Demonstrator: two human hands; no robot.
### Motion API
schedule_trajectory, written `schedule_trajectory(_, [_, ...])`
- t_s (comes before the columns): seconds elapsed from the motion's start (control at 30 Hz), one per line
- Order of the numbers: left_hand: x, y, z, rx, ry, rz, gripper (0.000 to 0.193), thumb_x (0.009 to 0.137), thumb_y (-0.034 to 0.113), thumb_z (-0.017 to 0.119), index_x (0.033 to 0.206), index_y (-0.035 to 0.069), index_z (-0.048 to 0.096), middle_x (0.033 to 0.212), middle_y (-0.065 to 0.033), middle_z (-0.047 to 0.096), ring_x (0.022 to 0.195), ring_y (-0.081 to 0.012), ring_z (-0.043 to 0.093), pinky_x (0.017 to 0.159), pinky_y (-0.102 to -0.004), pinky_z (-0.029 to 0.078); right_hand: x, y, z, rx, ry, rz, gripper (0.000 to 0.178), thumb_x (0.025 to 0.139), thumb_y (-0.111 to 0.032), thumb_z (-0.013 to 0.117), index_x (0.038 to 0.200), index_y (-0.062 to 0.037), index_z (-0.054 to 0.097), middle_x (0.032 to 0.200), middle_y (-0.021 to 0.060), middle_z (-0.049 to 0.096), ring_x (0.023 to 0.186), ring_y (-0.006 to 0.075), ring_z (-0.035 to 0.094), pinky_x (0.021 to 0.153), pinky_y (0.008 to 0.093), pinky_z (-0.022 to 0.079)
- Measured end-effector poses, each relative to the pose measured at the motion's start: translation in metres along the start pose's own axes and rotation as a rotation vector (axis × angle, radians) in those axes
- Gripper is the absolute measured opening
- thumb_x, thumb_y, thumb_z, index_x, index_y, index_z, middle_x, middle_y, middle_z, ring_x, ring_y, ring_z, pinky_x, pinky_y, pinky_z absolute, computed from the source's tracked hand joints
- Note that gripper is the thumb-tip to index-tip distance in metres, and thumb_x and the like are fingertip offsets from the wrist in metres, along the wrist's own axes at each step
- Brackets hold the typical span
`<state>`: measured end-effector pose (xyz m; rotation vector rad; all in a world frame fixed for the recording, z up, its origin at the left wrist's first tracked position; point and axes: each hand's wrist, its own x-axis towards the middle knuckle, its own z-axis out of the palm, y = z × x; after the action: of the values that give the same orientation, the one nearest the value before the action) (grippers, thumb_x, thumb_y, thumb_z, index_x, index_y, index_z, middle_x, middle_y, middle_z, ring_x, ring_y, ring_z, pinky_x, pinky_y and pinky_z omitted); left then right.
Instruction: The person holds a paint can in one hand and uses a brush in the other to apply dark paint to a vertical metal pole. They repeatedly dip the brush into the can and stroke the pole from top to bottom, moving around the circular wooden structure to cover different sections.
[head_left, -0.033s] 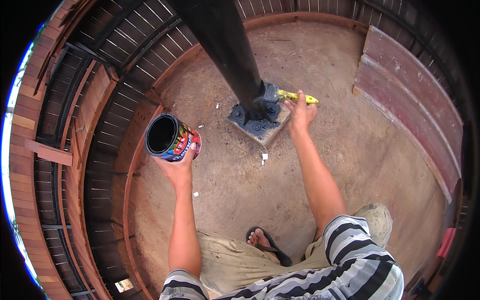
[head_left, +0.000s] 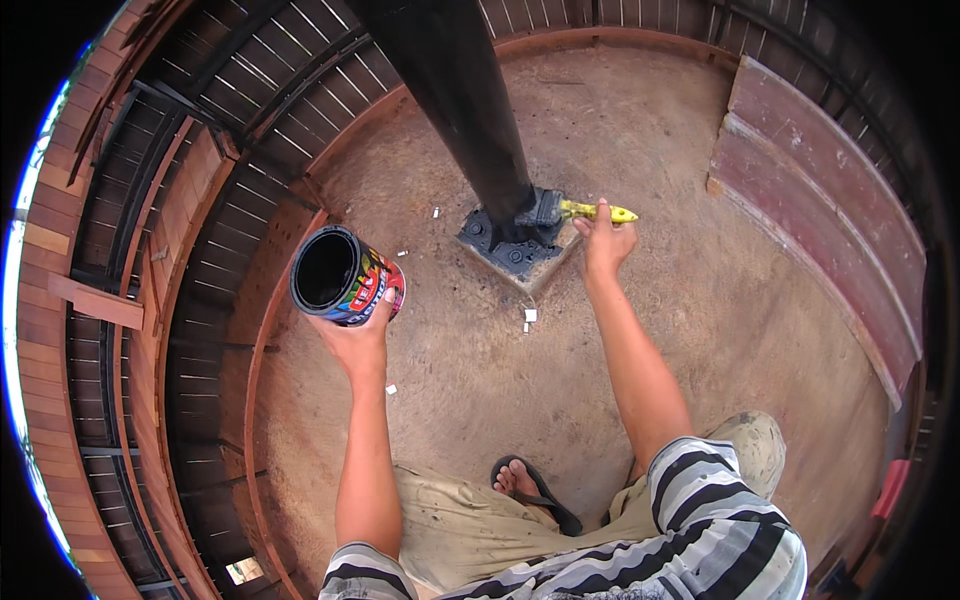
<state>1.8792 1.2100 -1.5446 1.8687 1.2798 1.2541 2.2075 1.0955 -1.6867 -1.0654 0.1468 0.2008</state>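
My left hand (head_left: 352, 343) is closed around the lower side of an open paint can (head_left: 373, 285) with a colourful label. The can is tilted, and its inside is dark with black paint. A paintbrush (head_left: 597, 211) with a yellow handle is gripped in my right hand (head_left: 608, 243). Its black-coated bristles press on the bolted base plate (head_left: 516, 258) beside the foot of a thick black post (head_left: 465, 120). Black paint covers the plate's top and its bolts. Below the plate shows a bare, pale concrete block (head_left: 540, 276).
Small white scraps (head_left: 530, 316) lie on the brown floor (head_left: 470, 400) near the post. Reddish boards (head_left: 820, 200) lean along the right side. A curved slatted wall (head_left: 250, 80) rings the far and left sides. My sandalled foot (head_left: 518, 478) is close below.
My right hand and the paintbrush have moved slightly down, toward me. The bristles have shifted from the post's foot onto the base plate. The can has barely moved.
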Motion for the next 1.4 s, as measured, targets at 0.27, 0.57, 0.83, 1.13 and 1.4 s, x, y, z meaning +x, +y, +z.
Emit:
schedule_trajectory(0.27, [0.001, 0.003, -0.011, -0.079, -0.026, -0.039, 0.116, 0.069, 0.022, 0.105, 0.161, 0.001, 0.037, 0.154, -0.0201, 0.055, 0.142, -0.0325, 0.057, 0.123, -0.0448, 0.042, -0.043, -0.201, 0.130, -0.191, -0.333, -0.419, 0.018, 0.103, -0.013, 0.073, 0.106, 0.0034, 0.065, 0.091, 0.0115, 0.072, 0.069, 0.0158, 0.075, 0.058, 0.0271, 0.065])
schedule_trajectory(0.57, [0.033, -0.040, 0.059, -0.190, 0.029, -0.047, 0.119, 0.068, 0.026, 0.104, 0.162, 0.000, 0.036, 0.153, -0.0227, 0.055, 0.142, -0.0379, 0.057, 0.122, -0.0471, 0.042, -0.092, -0.488, 0.266, 0.237, -0.545, -1.126, 0.025, 0.098, 0.004, 0.075, 0.116, 0.0156, 0.062, 0.114, 0.0219, 0.071, 0.099, 0.0338, 0.080, 0.089, 0.0438, 0.075])
schedule_trajectory(0.83, [0.026, -0.090, 0.081, -0.082, -0.049, -0.137, 0.123, 0.065, 0.026, 0.105, 0.163, -0.002, 0.034, 0.155, -0.0267, 0.052, 0.143, -0.0441, 0.054, 0.121, -0.0522, 0.043, -0.155, -0.300, 0.159, -0.693, -0.450, -1.953, 0.024, 0.096, -0.018, 0.086, 0.114, -0.0060, 0.076, 0.115, 0.0136, 0.078, 0.112, 0.0332, 0.078, 0.094, 0.0425, 0.065])
schedule_trajectory(1.13, [0.035, -0.083, 0.099, -0.087, -0.004, -0.070, 0.125, 0.065, 0.029, 0.105, 0.163, -0.001, 0.033, 0.156, -0.0271, 0.048, 0.146, -0.0464, 0.050, 0.123, -0.0550, 0.040, -0.140, -0.120, 0.029, -1.356, -1.142, -1.117, 0.032, 0.084, -0.003, 0.082, 0.115, -0.0053, 0.074, 0.119, 0.0111, 0.071, 0.115, 0.0323, 0.072, 0.088, 0.0427, 0.063])
schedule_trajectory(1.4, [0.042, -0.078, 0.080, -0.044, 0.098, -0.108, 0.124, 0.066, 0.024, 0.105, 0.164, 0.000, 0.032, 0.158, -0.0271, 0.047, 0.147, -0.0458, 0.048, 0.124, -0.0534, 0.040, -0.118, -0.383, 0.187, -0.583, -1.009, -1.639, 0.034, 0.093, -0.025, 0.087, 0.119, -0.0046, 0.080, 0.107, 0.0100, 0.082, 0.102, 0.0203, 0.079, 0.089, 0.0329, 0.064])
